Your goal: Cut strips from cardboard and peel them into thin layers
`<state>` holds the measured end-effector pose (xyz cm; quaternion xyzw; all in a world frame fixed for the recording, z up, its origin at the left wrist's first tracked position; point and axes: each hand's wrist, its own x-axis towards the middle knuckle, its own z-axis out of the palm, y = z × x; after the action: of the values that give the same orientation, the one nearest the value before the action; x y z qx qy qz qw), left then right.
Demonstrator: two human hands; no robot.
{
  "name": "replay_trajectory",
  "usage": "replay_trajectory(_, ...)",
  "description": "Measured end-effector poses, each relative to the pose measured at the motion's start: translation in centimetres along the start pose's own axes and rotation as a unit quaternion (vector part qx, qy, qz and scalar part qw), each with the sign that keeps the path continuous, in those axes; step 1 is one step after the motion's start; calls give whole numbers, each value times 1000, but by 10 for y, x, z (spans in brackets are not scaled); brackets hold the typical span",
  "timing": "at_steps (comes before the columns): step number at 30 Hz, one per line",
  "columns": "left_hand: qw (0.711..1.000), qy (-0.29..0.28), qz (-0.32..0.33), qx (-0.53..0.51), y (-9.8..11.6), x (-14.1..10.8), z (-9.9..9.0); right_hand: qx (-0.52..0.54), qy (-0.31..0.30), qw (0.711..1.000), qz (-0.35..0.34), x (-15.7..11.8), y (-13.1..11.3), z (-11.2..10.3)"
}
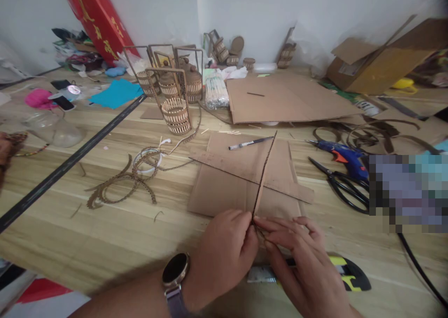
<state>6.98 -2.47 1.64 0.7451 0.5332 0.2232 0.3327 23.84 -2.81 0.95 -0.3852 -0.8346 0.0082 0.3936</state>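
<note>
A narrow cardboard strip (265, 173) stands on edge and points away from me. My left hand (229, 241), with a watch on its wrist, pinches the near end of it between thumb and bent fingers. From the other side, the fingertips of my right hand (297, 252) press on that same end. Beneath lies a flat cardboard sheet (217, 192), with a wider cardboard strip (238, 172) across it. A pen (250, 143) rests near the sheet's far edge. Partly hidden under my right hand is a yellow and black utility knife (350, 273).
At right are black scissors (345, 187), a blue glue gun (341, 154) and curled cardboard strips (371, 133). More curled strips (122, 182) lie left. Small slatted baskets (176, 115) with tall handles stand behind, beside a large cardboard sheet (290, 98). Another person's hand (5, 150) shows far left.
</note>
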Motion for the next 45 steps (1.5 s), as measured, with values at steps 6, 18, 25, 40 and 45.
replay_trajectory(6,1000,15,-7,7,-1,-2,2,-1,-10,1000,-3,-1,0,-1)
replay_trajectory(18,998,-2,2,-57,0,1,-2,-17,-4,1000,18,-3,-1,1)
replay_trajectory(25,997,9,-25,-76,-1,2,2,-57,7,998,1,-2,-7,4)
replay_trajectory(40,1000,2,-17,-22,-1,1,3,-59,2,998,-15,-2,-4,3)
replay_trajectory(45,1000,-1,-22,-12,-1,0,5,-54,-1,998,-14,-4,-4,4)
